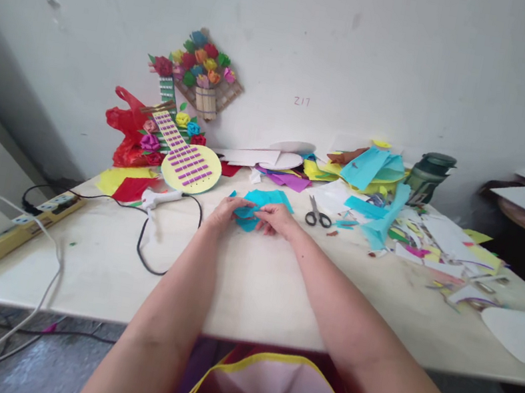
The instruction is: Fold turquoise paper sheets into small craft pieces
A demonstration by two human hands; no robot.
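Observation:
Turquoise paper pieces lie on the table between and behind my hands. My left hand is closed, its fingertips on a small piece of this paper. From the other side my right hand pinches the same small piece, thumb and forefinger together. The paper's exact shape is partly hidden by my fingers. Just right of my right hand lie black-handled scissors. A white glue gun with a black cord rests to the left of my left hand.
A paper-covered guitar shape leans at the back left, near a flower basket decoration on the wall. A yellow power strip with cables lies at the left edge. Paper scraps and a green bottle occupy the right side.

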